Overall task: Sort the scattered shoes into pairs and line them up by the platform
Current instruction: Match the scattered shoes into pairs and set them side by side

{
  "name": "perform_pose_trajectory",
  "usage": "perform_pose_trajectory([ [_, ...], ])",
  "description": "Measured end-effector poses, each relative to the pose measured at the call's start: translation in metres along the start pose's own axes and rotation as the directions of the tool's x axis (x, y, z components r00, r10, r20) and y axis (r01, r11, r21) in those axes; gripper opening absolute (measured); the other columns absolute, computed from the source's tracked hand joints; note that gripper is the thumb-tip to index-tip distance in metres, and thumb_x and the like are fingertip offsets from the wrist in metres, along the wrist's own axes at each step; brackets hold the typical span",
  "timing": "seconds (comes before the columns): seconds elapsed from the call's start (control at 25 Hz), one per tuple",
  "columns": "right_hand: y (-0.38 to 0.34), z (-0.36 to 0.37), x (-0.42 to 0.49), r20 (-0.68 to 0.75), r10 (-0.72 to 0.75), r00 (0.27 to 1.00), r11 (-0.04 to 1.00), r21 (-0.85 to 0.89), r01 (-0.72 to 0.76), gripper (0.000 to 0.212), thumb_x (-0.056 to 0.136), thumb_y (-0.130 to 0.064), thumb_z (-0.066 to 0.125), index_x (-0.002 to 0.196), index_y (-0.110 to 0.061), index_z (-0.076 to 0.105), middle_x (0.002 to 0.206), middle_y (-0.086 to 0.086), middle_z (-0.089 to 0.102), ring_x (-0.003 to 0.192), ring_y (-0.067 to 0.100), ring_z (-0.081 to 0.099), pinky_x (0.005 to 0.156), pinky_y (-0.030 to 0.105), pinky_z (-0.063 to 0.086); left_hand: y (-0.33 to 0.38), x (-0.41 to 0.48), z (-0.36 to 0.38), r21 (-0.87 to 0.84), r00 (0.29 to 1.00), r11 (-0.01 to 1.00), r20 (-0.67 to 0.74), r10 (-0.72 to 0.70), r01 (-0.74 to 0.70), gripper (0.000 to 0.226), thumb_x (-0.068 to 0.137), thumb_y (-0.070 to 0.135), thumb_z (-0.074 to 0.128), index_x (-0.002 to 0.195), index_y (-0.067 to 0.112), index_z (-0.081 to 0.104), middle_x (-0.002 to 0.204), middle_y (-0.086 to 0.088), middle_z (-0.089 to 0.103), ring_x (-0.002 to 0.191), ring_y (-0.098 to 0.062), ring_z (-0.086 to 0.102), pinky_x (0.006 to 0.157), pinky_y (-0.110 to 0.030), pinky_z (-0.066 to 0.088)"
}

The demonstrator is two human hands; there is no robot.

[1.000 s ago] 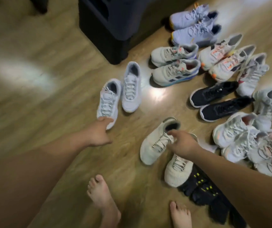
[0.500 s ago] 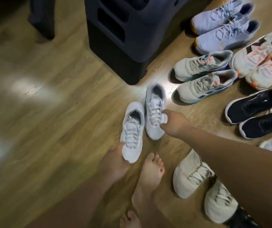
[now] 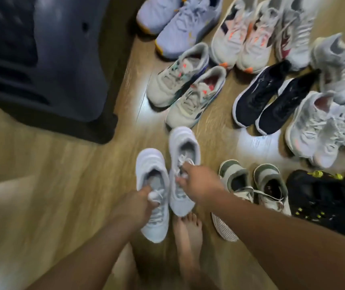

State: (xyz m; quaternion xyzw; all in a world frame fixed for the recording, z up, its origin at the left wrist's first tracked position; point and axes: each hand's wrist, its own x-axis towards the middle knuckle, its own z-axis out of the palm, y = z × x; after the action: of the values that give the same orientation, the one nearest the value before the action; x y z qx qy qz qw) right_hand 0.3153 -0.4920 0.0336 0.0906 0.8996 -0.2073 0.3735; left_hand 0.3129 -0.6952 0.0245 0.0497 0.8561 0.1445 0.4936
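Shoes (image 3: 297,38) are spread over the wood floor (image 3: 52,185), nearly all of them right of the platform (image 3: 42,59), which fills the upper left corner. Near the bottom centre, the left white shoe (image 3: 152,164) is gripped by the left hand (image 3: 134,204): the fingers are curled into its opening and closed on the tongue and laces. Just beside it, the right white shoe (image 3: 185,149) is held by the right hand (image 3: 198,185), whose fingertips are pinched on the laces. The two shoes are kept side by side, toes towards the person; whether their soles touch the floor cannot be told. A bare foot (image 3: 188,229) is planted just below the right white shoe.

By the platform's right edge, a lavender pair (image 3: 180,24) is set at the top, with a grey pair (image 3: 188,88) below it. Further right, a white-orange pair (image 3: 242,38) and a black pair (image 3: 267,101) are lined up. A cream pair (image 3: 251,185) is partly hidden under the right forearm, and black-yellow shoes (image 3: 322,197) are placed beside it. A white heap (image 3: 324,126) is piled at the right edge. Logos and labels are too blurred to be read.
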Motion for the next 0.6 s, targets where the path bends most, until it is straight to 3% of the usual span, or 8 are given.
perform_pose_trajectory([
  [0.08,0.014,-0.001,-0.012,-0.005,0.1,0.995,0.986,0.133,-0.099,0.026,0.093,-0.044,0.046,0.109,-0.025,0.053,0.101,0.013,0.065,0.09,0.034,0.06,0.063,0.032,0.036,0.022,0.011,-0.008,0.161,0.995,0.985,0.094,0.043,-0.057,0.038,0.092,0.043,0.052,0.126,0.027,0.046,0.111,-0.011,0.064,0.095,-0.028,0.062,0.076,-0.034,0.048],
  [0.16,0.03,0.005,-0.013,-0.004,0.175,0.985,0.961,0.217,-0.17,0.023,0.093,-0.04,0.046,0.109,-0.025,0.05,0.101,0.012,0.065,0.089,0.033,0.06,0.064,0.032,0.038,0.039,0.023,-0.012,0.202,0.988,0.974,0.135,0.074,-0.1,0.044,0.096,0.039,0.047,0.136,0.026,0.037,0.114,-0.013,0.06,0.095,-0.026,0.06,0.077,-0.035,0.047],
  [0.28,0.046,0.016,-0.022,0.0,0.255,0.967,0.919,0.313,-0.242,0.046,0.091,-0.032,0.051,0.135,-0.02,0.043,0.122,0.013,0.061,0.109,0.034,0.059,0.081,0.037,0.049,0.057,0.03,-0.022,0.03,0.987,0.993,0.119,0.109,-0.113,0.052,0.1,0.044,0.04,0.145,0.022,0.026,0.121,-0.015,0.06,0.1,-0.031,0.062,0.077,-0.034,0.048],
  [0.36,0.04,0.018,-0.042,-0.007,0.326,0.945,0.862,0.412,-0.295,0.065,0.09,-0.031,0.055,0.149,-0.022,0.03,0.137,0.011,0.053,0.121,0.032,0.053,0.092,0.035,0.045,0.061,0.018,-0.03,-0.046,0.983,0.989,0.113,0.143,-0.138,0.062,0.097,0.052,0.042,0.147,0.021,0.021,0.141,-0.014,0.049,0.118,-0.033,0.056,0.091,-0.036,0.047],
  [0.48,0.011,0.028,-0.077,-0.005,0.376,0.927,0.757,0.578,-0.304,0.068,0.09,-0.028,0.057,0.151,-0.025,0.028,0.142,0.009,0.048,0.126,0.028,0.048,0.098,0.031,0.04,0.05,-0.012,-0.05,0.021,0.974,0.981,0.129,0.188,-0.193,0.067,0.094,0.057,0.045,0.149,0.027,0.021,0.153,-0.008,0.035,0.135,-0.029,0.042,0.103,-0.034,0.039],
  [0.6,-0.014,0.048,-0.098,0.004,0.431,0.903,0.672,0.667,-0.323,0.062,0.09,-0.03,0.055,0.148,-0.027,0.032,0.141,0.007,0.046,0.124,0.025,0.048,0.093,0.029,0.04,0.018,-0.033,-0.061,-0.017,0.981,0.984,0.076,0.177,-0.176,0.067,0.093,0.056,0.048,0.15,0.029,0.025,0.15,-0.004,0.042,0.129,-0.024,0.047,0.097,-0.033,0.041],
])
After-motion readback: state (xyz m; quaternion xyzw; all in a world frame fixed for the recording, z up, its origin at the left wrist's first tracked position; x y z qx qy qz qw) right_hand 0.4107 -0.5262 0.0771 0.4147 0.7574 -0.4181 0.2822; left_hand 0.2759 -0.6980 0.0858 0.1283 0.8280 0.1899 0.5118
